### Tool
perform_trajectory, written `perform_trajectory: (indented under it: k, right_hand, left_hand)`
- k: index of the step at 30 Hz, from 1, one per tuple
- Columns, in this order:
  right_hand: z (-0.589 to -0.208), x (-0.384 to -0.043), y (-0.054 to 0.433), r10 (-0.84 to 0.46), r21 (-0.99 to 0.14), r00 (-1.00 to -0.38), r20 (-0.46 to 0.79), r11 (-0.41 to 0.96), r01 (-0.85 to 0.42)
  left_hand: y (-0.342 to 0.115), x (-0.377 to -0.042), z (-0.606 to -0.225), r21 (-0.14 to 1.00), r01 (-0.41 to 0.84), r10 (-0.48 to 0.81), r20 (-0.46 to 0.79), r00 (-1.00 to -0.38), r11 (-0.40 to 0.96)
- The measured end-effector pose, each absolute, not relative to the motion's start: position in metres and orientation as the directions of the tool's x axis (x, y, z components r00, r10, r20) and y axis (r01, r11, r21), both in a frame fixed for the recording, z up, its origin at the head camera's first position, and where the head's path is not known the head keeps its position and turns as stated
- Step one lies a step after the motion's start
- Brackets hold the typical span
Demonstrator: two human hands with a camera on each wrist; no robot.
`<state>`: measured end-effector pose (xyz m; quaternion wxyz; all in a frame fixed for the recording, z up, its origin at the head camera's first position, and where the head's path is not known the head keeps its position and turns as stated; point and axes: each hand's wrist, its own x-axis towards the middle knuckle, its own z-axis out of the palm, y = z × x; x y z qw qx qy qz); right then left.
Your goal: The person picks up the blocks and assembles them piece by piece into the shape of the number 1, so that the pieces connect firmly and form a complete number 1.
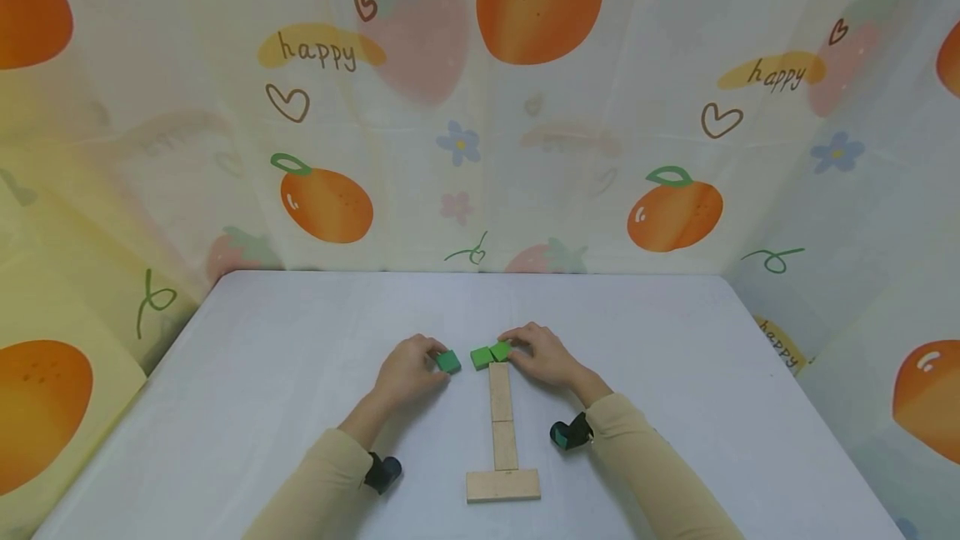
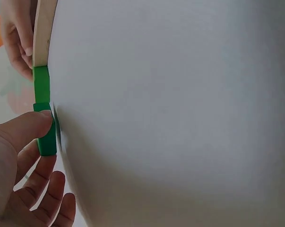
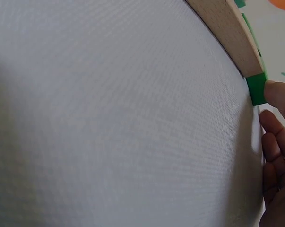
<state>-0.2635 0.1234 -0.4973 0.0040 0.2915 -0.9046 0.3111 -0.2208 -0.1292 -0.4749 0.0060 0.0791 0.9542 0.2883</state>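
Note:
My left hand (image 1: 407, 370) pinches a dark green block (image 1: 448, 362) between thumb and fingers, left of the other pieces. In the left wrist view, the thumb lies across this dark green block (image 2: 47, 137). Across from it, my right hand (image 1: 545, 355) holds a bright green block (image 1: 500, 350) at its right side, with the thumb on it in the right wrist view. A second bright green block (image 1: 481, 358) lies between the hands, touching the first at a corner. Below them, an upper wooden plank (image 1: 500, 390) and a lower wooden plank (image 1: 506, 446) form an upright column.
A wooden plank (image 1: 503, 486) lies crosswise at the column's foot, near the front of the white table (image 1: 300, 315). A fruit-patterned curtain (image 1: 525, 148) hangs behind and at both sides. Dark wrist cameras sit on both forearms.

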Motion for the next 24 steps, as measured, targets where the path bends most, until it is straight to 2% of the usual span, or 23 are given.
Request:
perform_trajectory:
  k: [24]
  right_hand:
    - [-0.495,-0.263,0.124,-0.529,-0.558,-0.828,0.184,0.637,-0.532]
  left_hand:
    - [-0.109,-0.222,-0.473,0.509,0.205,0.219,0.032,-0.975,0.836]
